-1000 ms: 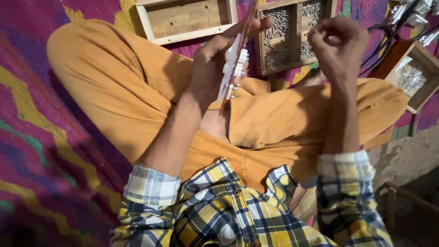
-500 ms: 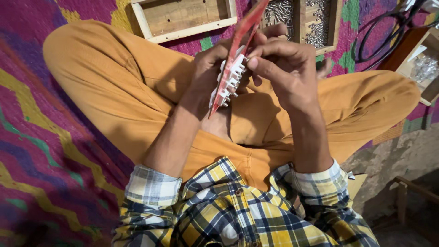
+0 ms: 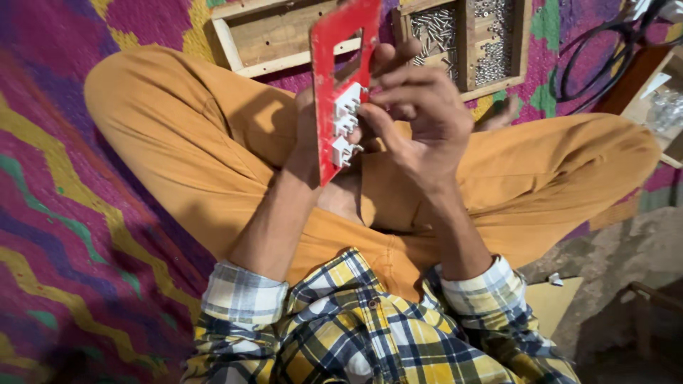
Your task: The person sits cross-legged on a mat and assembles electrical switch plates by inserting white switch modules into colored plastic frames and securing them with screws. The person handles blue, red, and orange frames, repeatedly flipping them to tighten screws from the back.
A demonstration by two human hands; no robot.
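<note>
1. Left of the red plate, the left hand is mostly hidden behind it – it seems to grip the plate's edge, upright above the lap.
2. On the red plate, three white switch modules already sit in the lower part; the rectangular cutout above them is unfilled, so the fitting looks partly done.
3. Right of the red plate, the right hand curls closed, fingertips pressing the modules.
4. Beyond the plate lies a wooden tray of screws.
</note>
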